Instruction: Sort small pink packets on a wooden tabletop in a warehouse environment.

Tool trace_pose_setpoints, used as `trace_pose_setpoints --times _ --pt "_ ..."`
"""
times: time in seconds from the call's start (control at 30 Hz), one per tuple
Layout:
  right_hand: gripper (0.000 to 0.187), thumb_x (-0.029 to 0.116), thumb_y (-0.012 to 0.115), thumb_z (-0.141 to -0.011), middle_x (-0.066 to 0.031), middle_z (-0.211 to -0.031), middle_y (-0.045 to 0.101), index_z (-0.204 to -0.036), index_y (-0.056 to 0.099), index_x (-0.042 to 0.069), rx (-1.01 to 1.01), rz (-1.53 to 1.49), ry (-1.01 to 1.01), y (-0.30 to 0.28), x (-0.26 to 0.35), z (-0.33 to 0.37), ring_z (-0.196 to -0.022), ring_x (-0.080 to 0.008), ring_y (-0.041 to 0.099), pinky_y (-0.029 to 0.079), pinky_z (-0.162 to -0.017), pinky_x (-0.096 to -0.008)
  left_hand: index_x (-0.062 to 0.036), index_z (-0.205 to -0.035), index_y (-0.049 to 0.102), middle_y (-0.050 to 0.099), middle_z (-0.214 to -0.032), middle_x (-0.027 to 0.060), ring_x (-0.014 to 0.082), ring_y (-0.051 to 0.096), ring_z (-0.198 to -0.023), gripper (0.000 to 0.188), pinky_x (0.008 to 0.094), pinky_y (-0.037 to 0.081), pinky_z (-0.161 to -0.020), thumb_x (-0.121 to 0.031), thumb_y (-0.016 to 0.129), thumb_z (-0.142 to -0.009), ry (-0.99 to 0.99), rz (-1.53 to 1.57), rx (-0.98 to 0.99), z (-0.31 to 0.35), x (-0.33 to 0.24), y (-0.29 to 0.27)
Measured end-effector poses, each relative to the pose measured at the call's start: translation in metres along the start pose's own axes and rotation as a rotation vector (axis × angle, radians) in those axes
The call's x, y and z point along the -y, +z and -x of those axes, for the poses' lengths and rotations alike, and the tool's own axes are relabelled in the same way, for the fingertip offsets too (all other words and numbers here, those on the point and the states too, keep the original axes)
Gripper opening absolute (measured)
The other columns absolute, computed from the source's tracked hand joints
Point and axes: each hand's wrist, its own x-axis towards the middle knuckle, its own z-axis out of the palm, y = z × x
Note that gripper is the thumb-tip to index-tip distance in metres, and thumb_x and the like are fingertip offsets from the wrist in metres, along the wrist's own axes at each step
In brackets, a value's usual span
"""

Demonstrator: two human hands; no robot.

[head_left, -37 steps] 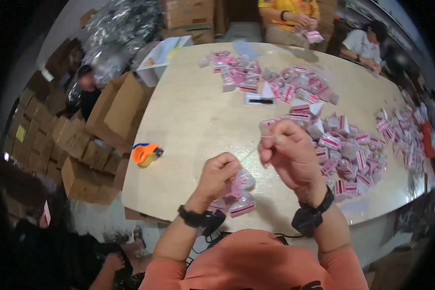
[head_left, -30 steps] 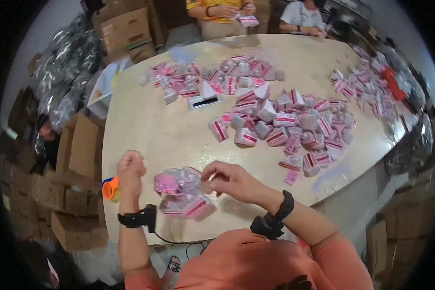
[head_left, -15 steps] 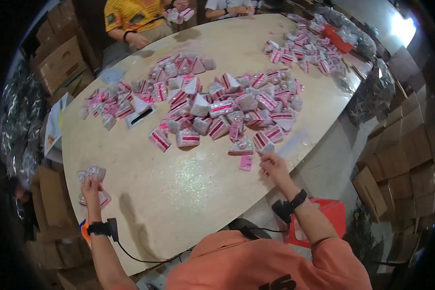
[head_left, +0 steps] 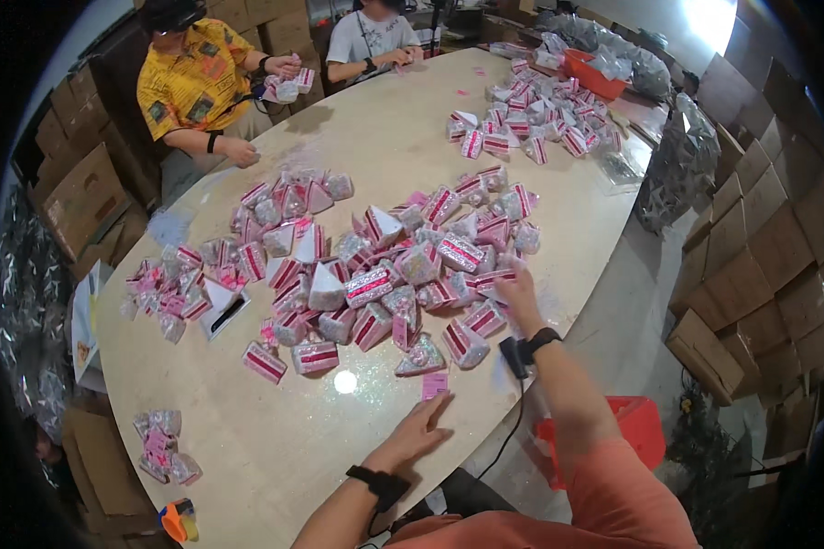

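Note:
A large pile of glittery decorative cake slices (head_left: 369, 285), white and silver with pink bands, covers the middle of the table. My right hand (head_left: 520, 297) is at the pile's right edge, its fingers closed on one cake slice (head_left: 491, 282). My left hand (head_left: 416, 434) lies low over the near part of the table with its fingers stretched out and holds nothing. Its fingertips are at the lower edge of a small pink card (head_left: 435, 385). Just beyond the card rests a cake slice (head_left: 421, 357) with a sparkly top.
A small cluster of cake slices (head_left: 163, 446) lies at the left edge, with an orange tape dispenser (head_left: 178, 520) nearer me. More slices and a red basket (head_left: 595, 73) are at the far right. Two people sit across the table (head_left: 275, 430). A red stool (head_left: 645, 430) and cartons (head_left: 751, 265) stand at right.
My left hand has left the small cluster at the left and come across to the pink card. My right hand has reached farther into the pile and closed on a slice. The view has shifted.

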Motion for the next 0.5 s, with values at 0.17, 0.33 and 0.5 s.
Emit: trace_pose_setpoints --times 0.17,0.33,0.5 --pt "0.063 0.03 0.067 -0.077 -0.0288 -0.134 0.035 -0.132 0.045 0.007 -0.09 0.166 0.008 0.055 0.021 0.035 -0.127 -0.0398 0.033 0.027 -0.107 -0.042 -0.0112 -0.14 0.033 0.047 -0.122 0.0192 0.0292 0.049 -0.108 0.073 0.0337 0.041 -0.092 -0.013 0.067 -0.075 -0.037 -0.05 -0.095 -0.03 0.018 0.001" --pt "0.06 0.029 0.066 -0.078 -0.0292 -0.135 0.031 -0.129 0.045 0.006 -0.048 0.165 -0.066 0.104 0.066 0.063 -0.126 -0.0427 0.03 0.027 -0.106 -0.045 -0.0064 -0.139 0.031 0.047 -0.112 0.016 0.0231 0.051 -0.089 0.074 0.0333 0.044 -0.08 -0.004 0.066 -0.074 -0.15 0.012 -0.258 -0.009 0.02 -0.025" --pt "0.063 0.027 0.066 -0.077 -0.0296 -0.135 0.031 -0.131 0.043 0.006 0.02 0.163 -0.103 0.152 0.091 0.086 -0.125 -0.0454 0.03 0.028 -0.105 -0.0476 -0.0057 -0.142 0.023 0.046 -0.12 0.0181 0.0227 0.051 -0.091 0.08 0.0323 0.045 -0.081 0.0 0.065 -0.074 -0.207 0.162 -0.381 0.017 0.028 -0.044"
